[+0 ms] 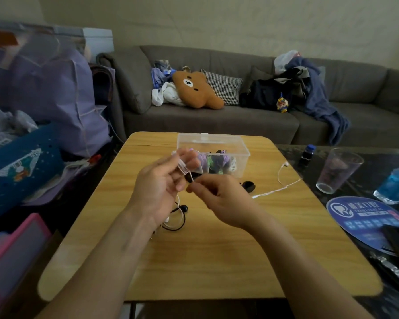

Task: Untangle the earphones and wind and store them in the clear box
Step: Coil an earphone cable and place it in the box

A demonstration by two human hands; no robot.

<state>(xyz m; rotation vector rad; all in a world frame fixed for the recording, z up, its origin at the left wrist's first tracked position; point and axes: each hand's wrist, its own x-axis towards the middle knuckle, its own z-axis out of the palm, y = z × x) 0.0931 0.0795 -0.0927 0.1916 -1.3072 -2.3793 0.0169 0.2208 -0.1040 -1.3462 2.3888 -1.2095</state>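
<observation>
Here both hands are raised over the counter [217, 261], close together, in front of the box [213, 154]. Left hand [158, 187]: palm toward the camera, fingers curled, with white cord [274, 191] looped around the fingertips [189, 157]. Right hand [221, 201]: thumb and forefinger pinch the same cord just below the left fingertips. From the pinch, the white cord trails right across the counter, splits, and ends in a white earbud [285, 164] lying near the box's right end.

Below the left wrist, on the counter: a black earphone [182, 209] with its cord in a loose loop, tangled with more white cord. Exact crossings cannot be told. A small black object [249, 186] lies just behind the right hand; too dark to identify.

Box: clear, lid open, standing at the far middle of the counter. Inside, several coloured bundles (purple, green, black), blurred.

Right of the counter, a dark table [346, 157] carries a glass [339, 171], a small dark bottle [307, 155], a container of blue liquid [395, 187] and a round blue fan [364, 215]. Behind: a grey sofa [217, 120] with a bear cushion [197, 89], a checked pillow [224, 85] and heaped clothes [309, 88].
</observation>
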